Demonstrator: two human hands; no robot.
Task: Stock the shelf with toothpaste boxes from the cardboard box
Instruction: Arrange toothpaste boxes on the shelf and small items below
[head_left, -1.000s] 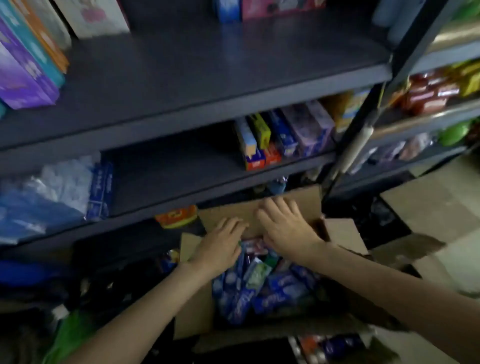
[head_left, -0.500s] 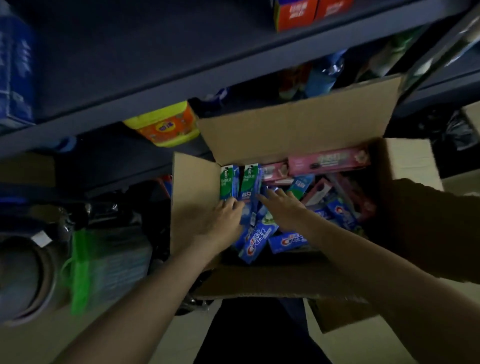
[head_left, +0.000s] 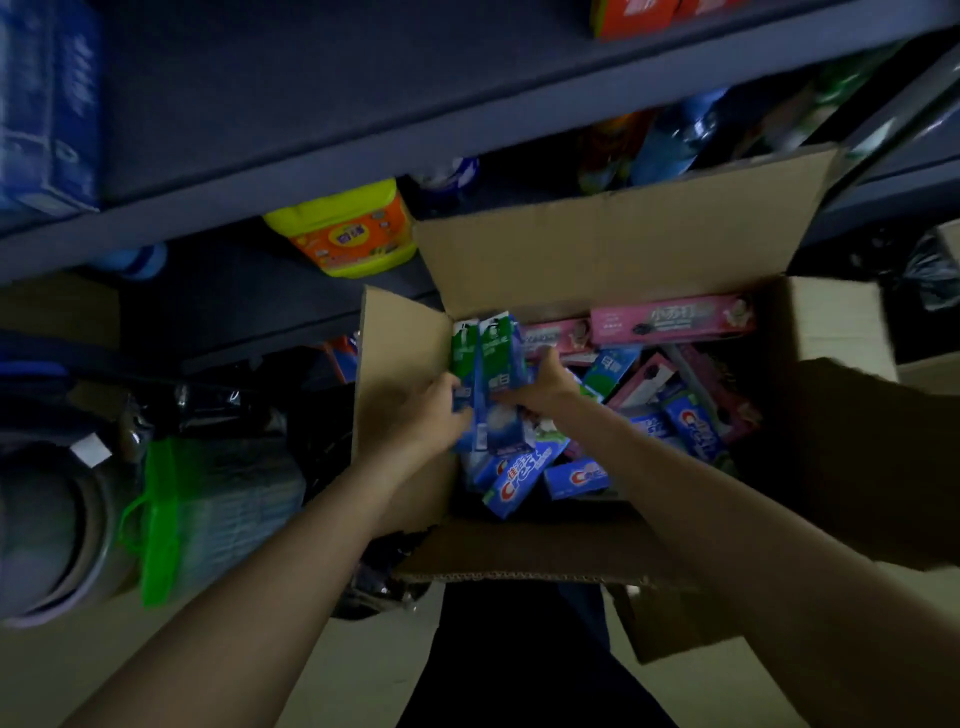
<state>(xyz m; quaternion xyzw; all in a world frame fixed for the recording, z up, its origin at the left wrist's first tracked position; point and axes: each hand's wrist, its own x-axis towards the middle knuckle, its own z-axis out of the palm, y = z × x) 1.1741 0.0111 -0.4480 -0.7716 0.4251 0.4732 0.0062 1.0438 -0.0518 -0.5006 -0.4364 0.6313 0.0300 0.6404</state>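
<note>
While both reach into the cardboard box (head_left: 623, 249), left hand (head_left: 415, 415) and right hand (head_left: 540, 387) curl fingers round green toothpaste boxes (head_left: 488, 353).

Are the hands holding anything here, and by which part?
Both hands grip the pair of green-and-blue toothpaste boxes standing in the cardboard box: left hand and right hand around their lower halves.

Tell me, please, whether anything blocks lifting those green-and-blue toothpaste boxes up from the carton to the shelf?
Nothing visible does. Both the left hand and the right hand already grip the green-and-blue toothpaste boxes, the carton is open with its flaps folded back, and the shelf above has bare space.
</note>
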